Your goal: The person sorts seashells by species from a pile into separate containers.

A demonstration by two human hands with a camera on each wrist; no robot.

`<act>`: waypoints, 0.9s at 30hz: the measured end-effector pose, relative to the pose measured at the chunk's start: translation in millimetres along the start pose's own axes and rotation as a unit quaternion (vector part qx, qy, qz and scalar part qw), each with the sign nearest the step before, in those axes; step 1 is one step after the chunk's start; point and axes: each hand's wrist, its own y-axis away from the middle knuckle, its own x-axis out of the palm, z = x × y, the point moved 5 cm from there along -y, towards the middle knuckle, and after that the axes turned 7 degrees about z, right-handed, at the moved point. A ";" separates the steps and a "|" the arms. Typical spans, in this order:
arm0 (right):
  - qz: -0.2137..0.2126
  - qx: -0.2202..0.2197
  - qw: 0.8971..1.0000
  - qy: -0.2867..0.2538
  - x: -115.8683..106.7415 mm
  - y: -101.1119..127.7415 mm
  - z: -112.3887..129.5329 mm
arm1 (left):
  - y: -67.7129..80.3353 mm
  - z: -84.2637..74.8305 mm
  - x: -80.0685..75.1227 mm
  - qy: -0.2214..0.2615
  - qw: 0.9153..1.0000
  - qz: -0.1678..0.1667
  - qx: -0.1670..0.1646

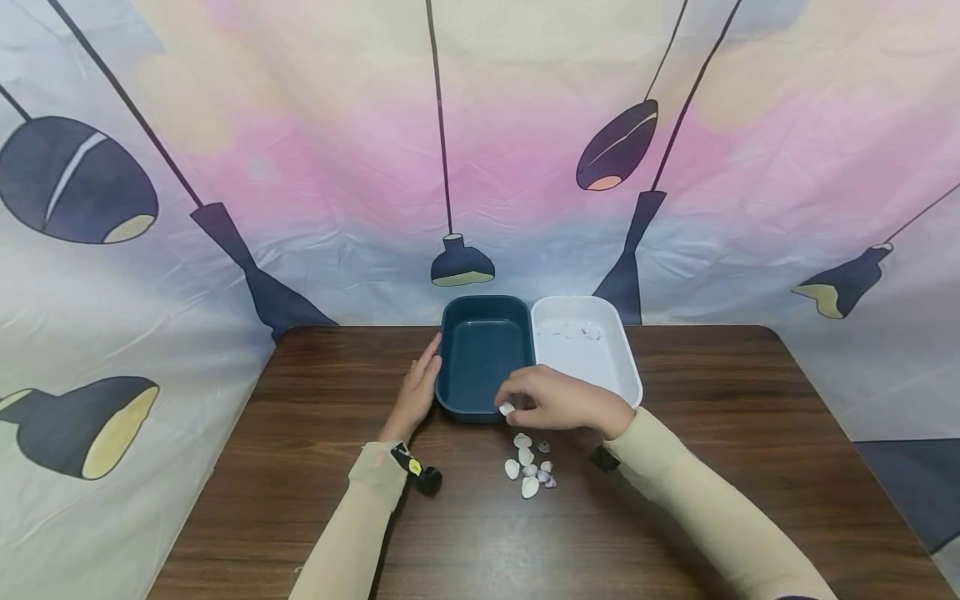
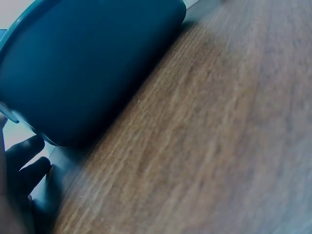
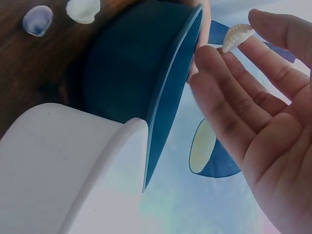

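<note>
A dark blue tray [image 1: 483, 354] and a white tray [image 1: 588, 350] stand side by side at the table's back. My left hand [image 1: 418, 390] rests with straight fingers against the blue tray's [image 2: 87, 63] left wall. My right hand [image 1: 551, 402] hovers at the blue tray's front rim and pinches a small white shell [image 1: 507, 408] between its fingertips; the shell [image 3: 237, 36] shows at the fingertips in the right wrist view, beside the blue tray's edge [image 3: 170, 92]. A small pile of shells [image 1: 529, 467], white and purplish, lies on the table just below my right hand.
The dark wooden table [image 1: 300, 467] is bounded by a printed cloth backdrop [image 1: 300, 167] behind and at both sides. The white tray [image 3: 53, 161] holds a few small pale bits at its far end. A black wrist device [image 1: 427, 478] sits by my left cuff.
</note>
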 end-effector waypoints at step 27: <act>0.023 0.045 0.999 -0.002 -15.5 -63.4 -37.1 | -0.8 2.8 -0.8 -0.016 1.000 -0.011 -0.020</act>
